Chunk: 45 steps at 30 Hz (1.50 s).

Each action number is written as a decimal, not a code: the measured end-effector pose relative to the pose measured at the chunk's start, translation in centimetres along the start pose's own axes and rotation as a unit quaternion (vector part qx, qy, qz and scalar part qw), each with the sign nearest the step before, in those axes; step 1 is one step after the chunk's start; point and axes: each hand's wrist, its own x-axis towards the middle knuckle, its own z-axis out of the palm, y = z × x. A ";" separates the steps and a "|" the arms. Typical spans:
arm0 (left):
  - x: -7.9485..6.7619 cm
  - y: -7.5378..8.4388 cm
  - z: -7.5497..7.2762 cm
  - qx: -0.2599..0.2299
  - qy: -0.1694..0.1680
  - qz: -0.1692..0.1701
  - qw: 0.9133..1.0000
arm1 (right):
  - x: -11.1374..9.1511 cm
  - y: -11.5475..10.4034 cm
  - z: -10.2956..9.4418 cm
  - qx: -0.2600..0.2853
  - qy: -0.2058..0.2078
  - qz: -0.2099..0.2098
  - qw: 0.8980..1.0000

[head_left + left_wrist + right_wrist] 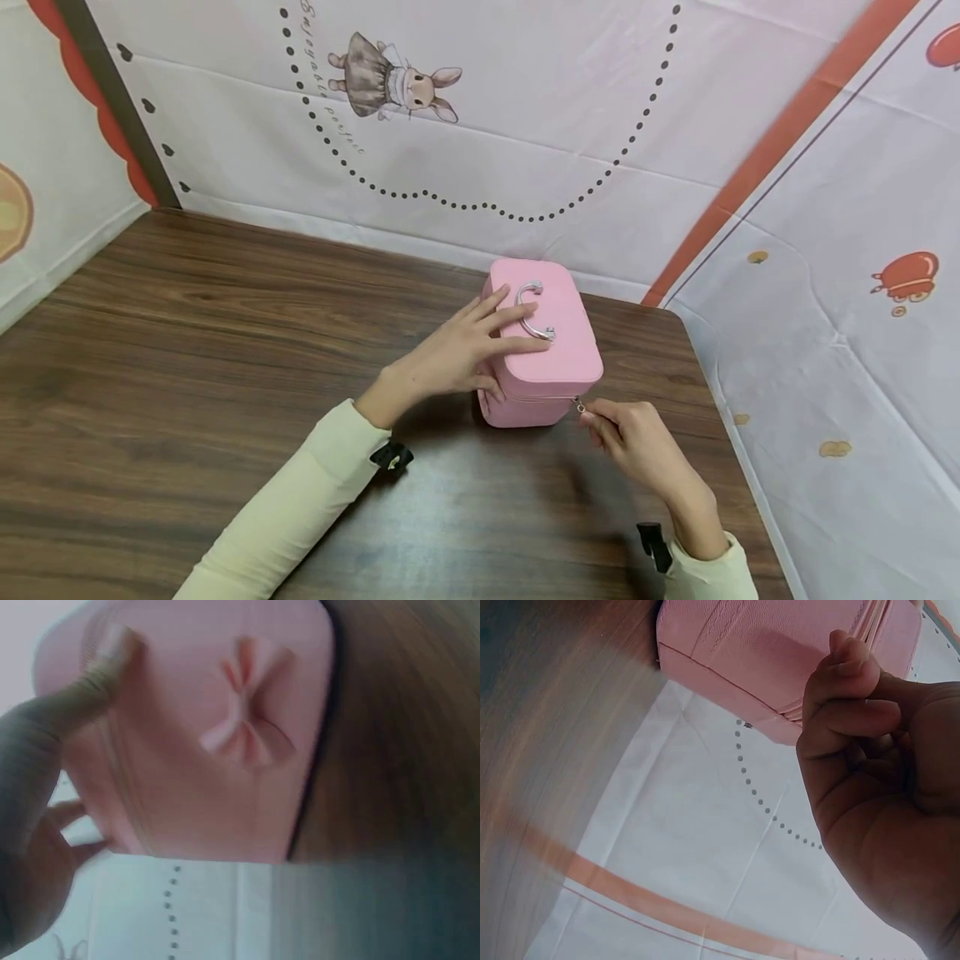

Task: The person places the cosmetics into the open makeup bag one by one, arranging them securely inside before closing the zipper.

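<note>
A pink zippered case (570,304) stands upright on the table, its lid down. A curved silver handle (521,321) is fixed to the lid. My left hand (468,346) rests over the case, fingers spread across the lid and handle, thumb (105,667) against the side. That side carries a pink bow (241,712) in the left wrist view. At the case's near right corner, my right hand (637,442) pinches the small metal zipper pull (581,407) between thumb and bent forefinger. In the right wrist view the curled fingers (851,720) hide the pull.
The brown wood-grain table (187,375) extends far to the left of the case. A printed white cloth wall (525,125) rises right behind the case, and another cloth wall (840,400) borders the table on the right.
</note>
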 end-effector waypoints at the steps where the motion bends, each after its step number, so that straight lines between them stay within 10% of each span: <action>1: 0.0 -0.3 0.1 0.000 0.008 0.013 1.000 | 0.0 0.0 0.0 -0.001 0.001 0.000 1.000; 14: 0.3 -1.0 1.0 0.029 0.090 0.072 0.993 | 0.0 0.0 -0.1 -0.005 0.009 0.001 1.000; 32: 0.0 1.3 1.3 0.059 0.086 -0.022 0.994 | -0.2 0.2 -0.1 -0.017 0.017 -0.019 1.000; 45: 0.2 2.3 1.8 0.084 0.117 -0.023 0.989 | -0.2 0.2 -0.1 -0.024 0.028 -0.040 0.999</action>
